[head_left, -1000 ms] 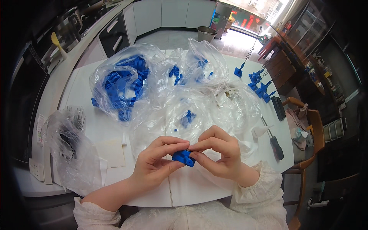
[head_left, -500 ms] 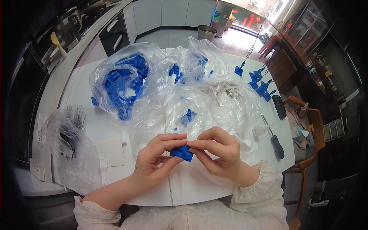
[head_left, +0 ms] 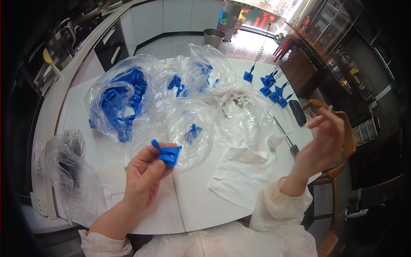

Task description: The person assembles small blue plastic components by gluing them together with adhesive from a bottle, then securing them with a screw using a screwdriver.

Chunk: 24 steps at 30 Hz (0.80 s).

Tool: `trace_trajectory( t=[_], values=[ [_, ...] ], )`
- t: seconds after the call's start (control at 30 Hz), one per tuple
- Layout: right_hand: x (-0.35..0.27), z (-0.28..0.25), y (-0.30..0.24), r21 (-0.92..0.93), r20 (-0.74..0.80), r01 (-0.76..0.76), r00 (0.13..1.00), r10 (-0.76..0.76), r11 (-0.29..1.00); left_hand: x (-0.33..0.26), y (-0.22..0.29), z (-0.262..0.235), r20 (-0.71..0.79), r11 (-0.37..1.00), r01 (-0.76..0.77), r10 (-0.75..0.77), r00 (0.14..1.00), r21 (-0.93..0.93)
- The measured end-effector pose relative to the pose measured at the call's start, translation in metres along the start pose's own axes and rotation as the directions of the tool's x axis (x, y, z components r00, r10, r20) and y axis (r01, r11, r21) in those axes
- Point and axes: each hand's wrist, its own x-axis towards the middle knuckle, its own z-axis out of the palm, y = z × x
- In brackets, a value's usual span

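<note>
The left hand (head_left: 143, 177) is closed in a pinch, a glossy blue plastic piece (head_left: 169, 156) being gripped between thumb and fingers above the near part of the smooth white worktop (head_left: 201, 207). The piece is block-shaped and slotted, with a narrow tab projecting at its upper left. The right hand (head_left: 321, 141) is raised at the worktop's right edge, loosely half-open and blurred; whether anything small is held in it cannot be told. Near it are seen a screwdriver (head_left: 294, 150), partly hidden, and a white nozzled bottle (head_left: 276, 140). A creased white sheet (head_left: 239, 175) is spread between the hands. Beyond, crumpled transparent bags are filled with angular blue parts (head_left: 124, 94). At the far right, blue-based pieces (head_left: 248, 76) are fitted with coiled wire springs (head_left: 259, 54).
</note>
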Motion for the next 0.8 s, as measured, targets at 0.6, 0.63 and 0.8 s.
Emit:
trace_trajectory(
  t=[0.6,0.63,0.8],
  values=[
    [-0.059,-0.125,0.083,-0.729,0.406,-0.304,0.529,0.745,0.613,0.007,0.010,-0.006,-0.248,0.996,0.006,-0.027,0.968,-0.084],
    [-0.059,-0.129,0.080,-0.730,0.339,-0.360,0.548,0.765,0.582,0.006,0.010,-0.006,-0.263,0.996,-0.007,-0.016,0.965,-0.088],
    [-0.045,-0.133,0.032,-0.678,0.163,-0.290,0.836,0.523,0.675,0.004,0.012,-0.008,-0.301,0.998,-0.059,0.052,0.952,-0.012]
  ],
)
